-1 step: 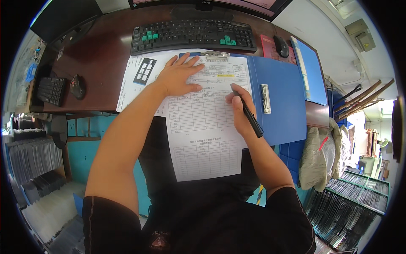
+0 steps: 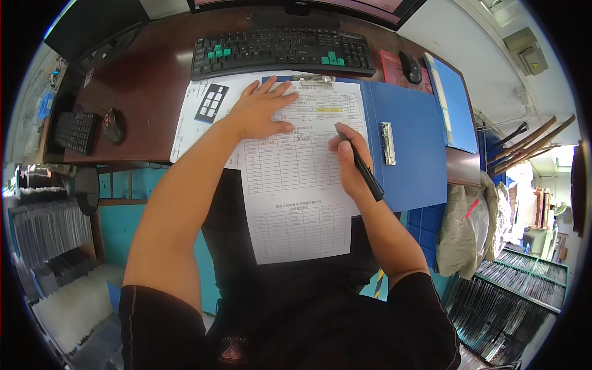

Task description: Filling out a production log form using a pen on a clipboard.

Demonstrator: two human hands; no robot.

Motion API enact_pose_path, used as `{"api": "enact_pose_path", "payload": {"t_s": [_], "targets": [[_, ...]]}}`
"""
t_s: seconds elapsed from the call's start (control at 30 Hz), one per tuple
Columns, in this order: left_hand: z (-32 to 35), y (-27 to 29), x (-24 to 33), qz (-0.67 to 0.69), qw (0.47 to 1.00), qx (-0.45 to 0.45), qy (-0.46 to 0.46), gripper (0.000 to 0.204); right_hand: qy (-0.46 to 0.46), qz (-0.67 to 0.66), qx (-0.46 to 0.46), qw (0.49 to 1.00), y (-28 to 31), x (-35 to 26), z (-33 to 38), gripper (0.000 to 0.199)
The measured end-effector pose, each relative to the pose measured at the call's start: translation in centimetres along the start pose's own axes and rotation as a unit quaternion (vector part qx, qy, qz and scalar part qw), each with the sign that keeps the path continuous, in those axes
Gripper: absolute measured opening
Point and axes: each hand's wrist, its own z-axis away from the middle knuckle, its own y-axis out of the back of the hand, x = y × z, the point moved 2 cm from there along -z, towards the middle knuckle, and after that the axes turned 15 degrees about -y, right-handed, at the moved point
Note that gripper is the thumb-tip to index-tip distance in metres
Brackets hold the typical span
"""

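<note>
My left hand point(image 2: 264, 114) lies flat with its fingers spread on printed table forms, pressing near their upper left. In my right hand point(image 2: 351, 161) is a black pen point(image 2: 371, 182), gripped between thumb and fingers over the right side of the forms. Whether its tip touches the paper I cannot tell. The front sheet point(image 2: 296, 169) hangs past the desk edge over my lap. Under the papers lies an opened blue folder point(image 2: 410, 166). One metal clip point(image 2: 313, 80) sits at the papers' top, another clip point(image 2: 387, 143) on the folder's right half.
Beyond the papers stands a black keyboard point(image 2: 283, 52) with some green keys. A mouse point(image 2: 411, 68) rests on a red pad at the right, beside another blue folder point(image 2: 455, 105). Left are a black card with white squares point(image 2: 211, 103), a second mouse point(image 2: 113, 126) and a small keyboard point(image 2: 77, 132).
</note>
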Motion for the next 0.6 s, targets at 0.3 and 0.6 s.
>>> {"api": "enact_pose_path", "payload": {"t_s": [0.3, 0.6], "targets": [[-0.3, 0.5, -0.6, 0.066, 0.997, -0.048, -0.009, 0.08, -0.072, -0.09, -0.034, 0.993, 1.6, 0.3, -1.9, 0.041], [-0.2, 0.4, -0.4, 0.055, 0.998, -0.042, -0.002, 0.079, -0.146, -0.038, 0.018, 0.988, 3.6, -0.6, -3.8, 0.031]]}}
